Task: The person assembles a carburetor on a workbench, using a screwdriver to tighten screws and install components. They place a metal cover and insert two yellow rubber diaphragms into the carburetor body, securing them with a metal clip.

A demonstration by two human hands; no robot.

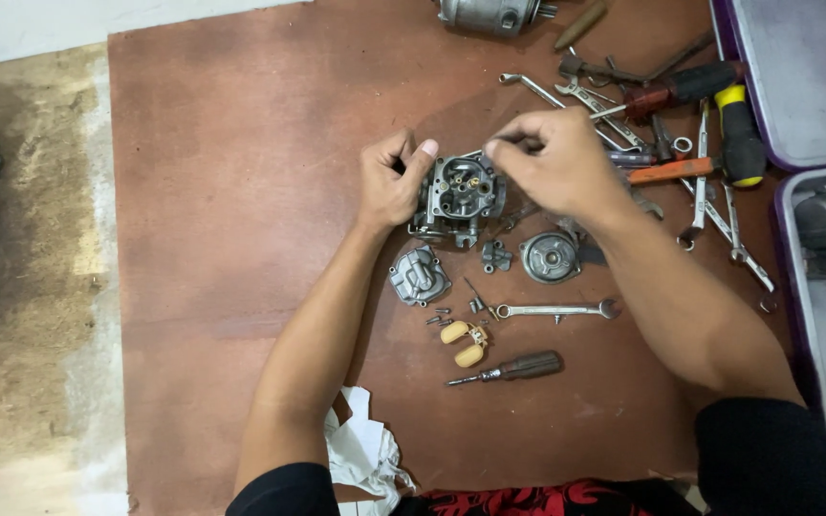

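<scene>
A grey metal carburetor body (pixel 461 196) is gripped at its left side by the left hand (pixel 389 182), thumb and fingers closed around the casting, while the right hand (pixel 556 162) is held just above its upper right corner with fingertips (pixel 501 146) pinched narrowly together; whether a small part is caught in that grip cannot be told. The body is held low over the middle of a reddish-brown tabletop (pixel 231 220). Laid just below it are a float bowl cover (pixel 419 275), a round metal cap (pixel 550 257), a combination wrench (pixel 556 310), a pair of cream floats (pixel 466 342) and a dark-handled screwdriver (pixel 513 368). Wrenches and screwdrivers (pixel 690 134) are heaped at the upper right, beside two purple-rimmed trays (pixel 784 205). A white rag (pixel 360 449) is seen at the near edge.
</scene>
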